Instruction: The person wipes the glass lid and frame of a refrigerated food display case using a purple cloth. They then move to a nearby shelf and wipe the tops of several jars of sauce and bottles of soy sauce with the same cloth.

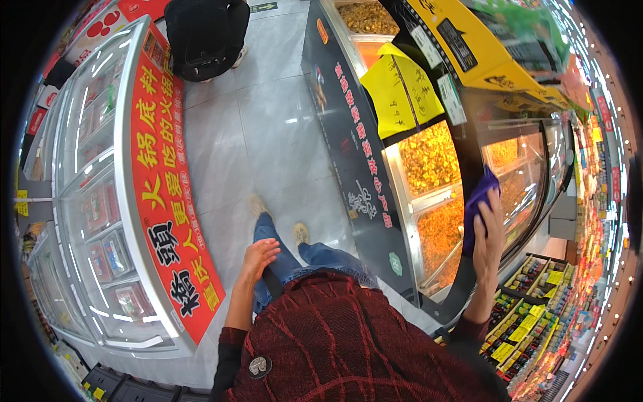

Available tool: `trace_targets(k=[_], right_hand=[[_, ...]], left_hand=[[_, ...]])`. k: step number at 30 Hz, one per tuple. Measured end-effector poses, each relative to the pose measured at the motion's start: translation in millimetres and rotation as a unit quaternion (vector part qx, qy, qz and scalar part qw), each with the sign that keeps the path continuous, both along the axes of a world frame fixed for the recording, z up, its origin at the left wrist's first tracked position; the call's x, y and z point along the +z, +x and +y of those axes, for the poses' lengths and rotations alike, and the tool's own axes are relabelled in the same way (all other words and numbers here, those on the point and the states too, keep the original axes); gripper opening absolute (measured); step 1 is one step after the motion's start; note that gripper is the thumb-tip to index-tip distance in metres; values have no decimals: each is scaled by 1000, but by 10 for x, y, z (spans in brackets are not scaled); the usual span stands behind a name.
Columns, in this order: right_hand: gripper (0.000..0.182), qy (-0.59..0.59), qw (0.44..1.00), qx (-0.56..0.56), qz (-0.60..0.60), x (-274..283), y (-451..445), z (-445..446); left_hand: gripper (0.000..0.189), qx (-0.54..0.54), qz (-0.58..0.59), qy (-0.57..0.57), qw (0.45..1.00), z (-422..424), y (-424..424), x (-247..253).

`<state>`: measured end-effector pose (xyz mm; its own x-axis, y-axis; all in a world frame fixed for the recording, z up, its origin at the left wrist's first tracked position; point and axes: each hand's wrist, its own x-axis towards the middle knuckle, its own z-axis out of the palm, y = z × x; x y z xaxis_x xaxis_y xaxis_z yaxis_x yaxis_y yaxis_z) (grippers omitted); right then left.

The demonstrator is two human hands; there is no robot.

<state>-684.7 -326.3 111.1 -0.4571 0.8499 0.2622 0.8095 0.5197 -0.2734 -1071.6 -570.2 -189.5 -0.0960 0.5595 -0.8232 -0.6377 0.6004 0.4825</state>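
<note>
My right hand (486, 236) presses a folded purple cloth (471, 216) against the dark frame (454, 113) of a food display counter. The fingers lie extended over the cloth, beside the counter's glass front (522, 191). Below the frame, metal trays hold yellow chopped food (429, 158) and orange-red chopped food (441, 236); a utensil handle (442, 264) slants across the latter. My left hand (260, 257) hangs empty before my waist, its fingers loosely bent and the palm partly turned away. A yellow handwritten sign (399, 93) hangs on the counter above the trays.
To the left stands a glass-topped freezer (93, 201) with packaged food and a red printed side panel (171, 201). A person in black (206, 37) is farther up the tiled aisle (271, 120). Shelves of jars (522, 316) stand at the lower right.
</note>
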Motion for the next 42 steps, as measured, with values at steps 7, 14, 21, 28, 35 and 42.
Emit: trace_targets(k=[7, 14, 21, 28, 35, 42], right_hand=[[35, -153, 868, -29, 471, -266, -988, -169], [40, -320, 695, -62, 641, -623, -2865, 447], [31, -416, 833, 306, 200, -795, -4240, 885], [40, -501, 472, -185, 701, -1348, -4141, 1616], [37, -331, 318, -140, 877, -1810, -3921, 2641], [40, -232, 272, -244, 901, -2497, -3771, 3714]], left_hand=[[40, -75, -50, 93, 992, 1207, -721, 193], [59, -177, -242, 248, 921, 2417, -1376, 1104], [57, -92, -422, 296, 852, 3033, -1998, 1241], [49, -138, -360, 174, 906, 3639, -2223, 1137], [45, -203, -277, 198, 918, 4741, -2403, 1170], [54, -229, -207, 170, 936, 5600, -2944, 1134]])
